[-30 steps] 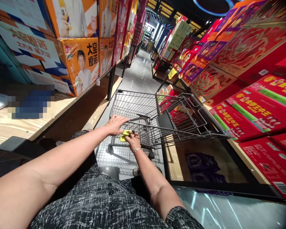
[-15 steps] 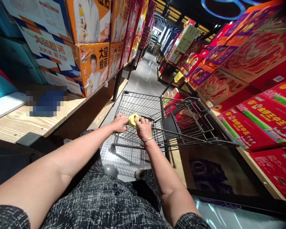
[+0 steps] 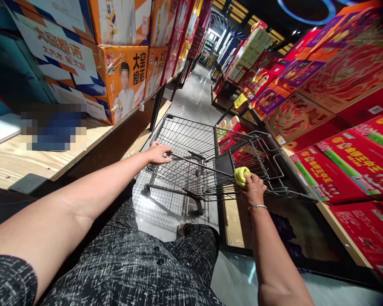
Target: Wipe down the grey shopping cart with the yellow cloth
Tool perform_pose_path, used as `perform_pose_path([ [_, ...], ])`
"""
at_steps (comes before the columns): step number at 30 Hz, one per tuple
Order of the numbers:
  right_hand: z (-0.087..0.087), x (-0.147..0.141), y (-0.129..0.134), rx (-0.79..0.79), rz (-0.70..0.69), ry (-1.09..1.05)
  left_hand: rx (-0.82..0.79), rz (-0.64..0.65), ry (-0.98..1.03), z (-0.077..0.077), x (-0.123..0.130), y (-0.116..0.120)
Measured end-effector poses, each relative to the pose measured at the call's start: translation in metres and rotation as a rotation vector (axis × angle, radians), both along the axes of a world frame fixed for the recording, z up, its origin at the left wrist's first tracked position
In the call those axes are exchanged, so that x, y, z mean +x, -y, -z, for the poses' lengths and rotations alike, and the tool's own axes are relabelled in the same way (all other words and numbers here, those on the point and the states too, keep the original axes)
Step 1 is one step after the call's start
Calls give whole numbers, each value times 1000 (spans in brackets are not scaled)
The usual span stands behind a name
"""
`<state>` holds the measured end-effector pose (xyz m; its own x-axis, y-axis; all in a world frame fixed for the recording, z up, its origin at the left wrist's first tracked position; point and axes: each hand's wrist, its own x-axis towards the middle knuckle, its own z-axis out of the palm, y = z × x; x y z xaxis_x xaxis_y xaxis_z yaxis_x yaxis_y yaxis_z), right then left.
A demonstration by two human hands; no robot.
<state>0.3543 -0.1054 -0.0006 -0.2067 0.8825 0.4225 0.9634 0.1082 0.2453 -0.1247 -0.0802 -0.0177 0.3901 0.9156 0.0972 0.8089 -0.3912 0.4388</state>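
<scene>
A black wire shopping cart (image 3: 185, 123) stands tilted across the view, between the shelves in front of me. At the cart's left near corner, my left hand (image 3: 159, 154) grips the top rail, its thumb and fingers on either side of the bar. My right hand (image 3: 255, 189), with a bracelet at the wrist, is closed around a bunched yellow-green cloth (image 3: 241, 176). The cloth touches the same rail, farther right. Part of it is hidden behind the fingers.
Orange drink cartons (image 3: 124, 85) are stacked on the wooden shelf (image 3: 79, 146) at left, beside a blurred dark-blue item (image 3: 55, 129). Red gift boxes (image 3: 341, 165) fill the right shelf. A grey aisle floor (image 3: 198, 87) runs ahead.
My right hand has moved right along the rail with the cloth, away from my left hand. My left hand stays near the left corner.
</scene>
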Motion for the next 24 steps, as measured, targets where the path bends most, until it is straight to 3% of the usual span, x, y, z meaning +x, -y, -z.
perform_pose_path([
  [3,6,-60,5,33,-94,-66,-4,-20,-7,-10,14,-3],
  [6,20,-141,2,36,-255,-136,-35,68,39,-14,29,-4],
  [9,39,-207,-5,97,-303,-227,-66,112,32,-10,34,-4],
  [11,53,-233,-9,119,-320,-251,-52,111,44,-5,32,-5],
  [14,79,-250,-10,70,-365,-240,-34,90,100,1,25,-5],
  [21,159,-249,25,-331,-556,-13,-34,46,220,5,16,-1],
  [24,174,-246,39,-339,-551,-1,-17,52,222,8,11,0],
])
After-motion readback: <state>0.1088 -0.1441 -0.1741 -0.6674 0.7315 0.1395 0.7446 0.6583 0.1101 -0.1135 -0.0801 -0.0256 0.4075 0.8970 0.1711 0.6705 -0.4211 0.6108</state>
